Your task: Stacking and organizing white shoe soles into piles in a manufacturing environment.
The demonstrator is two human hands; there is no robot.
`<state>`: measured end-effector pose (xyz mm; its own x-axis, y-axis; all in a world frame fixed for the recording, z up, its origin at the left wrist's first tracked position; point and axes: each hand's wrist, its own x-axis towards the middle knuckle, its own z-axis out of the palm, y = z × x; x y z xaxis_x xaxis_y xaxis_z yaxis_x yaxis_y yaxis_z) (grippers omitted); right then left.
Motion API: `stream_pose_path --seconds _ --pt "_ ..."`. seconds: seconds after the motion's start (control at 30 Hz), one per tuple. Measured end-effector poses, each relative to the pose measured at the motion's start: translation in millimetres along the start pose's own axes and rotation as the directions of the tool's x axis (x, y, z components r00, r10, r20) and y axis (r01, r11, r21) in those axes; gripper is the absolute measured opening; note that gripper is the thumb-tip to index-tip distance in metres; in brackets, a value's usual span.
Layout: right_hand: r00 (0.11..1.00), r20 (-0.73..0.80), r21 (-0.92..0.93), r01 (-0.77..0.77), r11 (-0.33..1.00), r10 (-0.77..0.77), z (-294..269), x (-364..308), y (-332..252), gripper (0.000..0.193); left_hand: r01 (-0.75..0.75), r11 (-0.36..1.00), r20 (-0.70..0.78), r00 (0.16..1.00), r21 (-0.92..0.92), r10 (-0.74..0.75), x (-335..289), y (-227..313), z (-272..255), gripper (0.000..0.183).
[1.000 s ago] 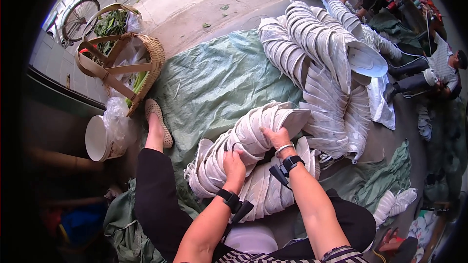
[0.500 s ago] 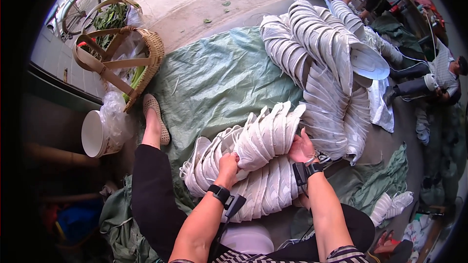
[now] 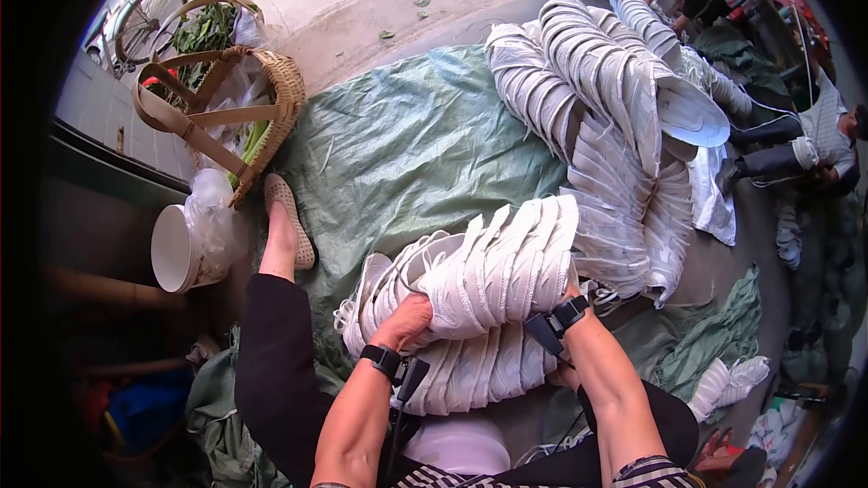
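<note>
A long nested row of white shoe soles (image 3: 493, 267) lies across my lap, resting on a second similar row (image 3: 470, 366). My left hand (image 3: 407, 321) presses against the row's left end, fingers curled on the pieces. My right hand (image 3: 571, 296) grips the right end and is mostly hidden behind the soles; only the wrist with its black band shows. Both hands squeeze the row between them.
Big piles of the same white soles (image 3: 615, 99) lie on the green tarp (image 3: 398, 145) ahead. A woven basket with greens (image 3: 258, 104), a white bucket (image 3: 172, 248) and a bicycle wheel (image 3: 145, 23) stand at the left. Another person (image 3: 796, 149) sits at the right.
My right hand has slid from the top of the row to its right end. The row has been gathered up and pressed tighter between both hands.
</note>
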<state>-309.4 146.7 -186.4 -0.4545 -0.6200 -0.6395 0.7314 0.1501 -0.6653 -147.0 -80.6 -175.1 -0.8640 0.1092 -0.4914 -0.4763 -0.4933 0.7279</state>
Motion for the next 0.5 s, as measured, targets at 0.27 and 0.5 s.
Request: stream_pose_path --seconds 0.27,0.5 --pt "1.000 -0.005 0.052 0.027 0.998 -0.027 -2 -7 4 0.040 -0.229 0.814 0.028 0.967 0.535 0.253 14 15 -3 0.039" --pt "1.000 -0.011 -0.044 0.010 0.999 -0.011 0 -6 7 0.039 -0.263 0.946 -0.068 0.958 0.191 0.280 11 20 9 0.043"
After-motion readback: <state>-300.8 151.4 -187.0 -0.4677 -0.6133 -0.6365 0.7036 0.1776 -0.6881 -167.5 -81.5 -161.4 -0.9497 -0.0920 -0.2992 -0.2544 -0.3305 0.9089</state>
